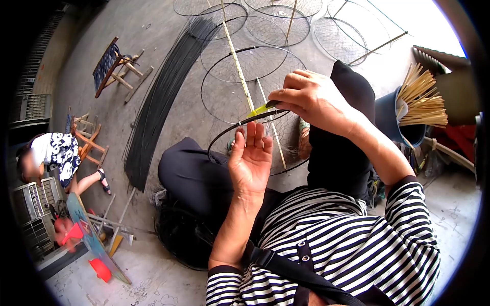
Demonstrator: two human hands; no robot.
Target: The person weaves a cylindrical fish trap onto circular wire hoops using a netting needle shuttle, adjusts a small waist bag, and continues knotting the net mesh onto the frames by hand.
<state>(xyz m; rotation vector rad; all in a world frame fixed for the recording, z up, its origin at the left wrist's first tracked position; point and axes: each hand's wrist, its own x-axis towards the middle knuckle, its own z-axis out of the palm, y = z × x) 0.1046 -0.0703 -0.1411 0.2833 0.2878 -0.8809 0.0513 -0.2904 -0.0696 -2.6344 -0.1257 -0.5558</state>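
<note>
Palm up and fingers apart, my left hand (251, 160) is just below the upper edge of a black hoop (217, 138) with netting. Nothing shows in its palm; whether its fingertips touch the hoop is hard to tell. My right hand (312, 98) pinches a small tool with a yellow-green part (261, 109) and a dark end, at the hoop's rim. A pale bamboo stick (237, 64) runs up from the rim across the netted hoops. A thinner stick (271, 125) slants down through the netting.
More netted hoops (341, 41) lie ahead. A long bundle of black rods (166, 97) is on the floor to the left. At the right stands a blue bucket (386, 115) of thin sticks (421, 99). Folding stools (109, 69) and a seated person (64, 158) are at the left.
</note>
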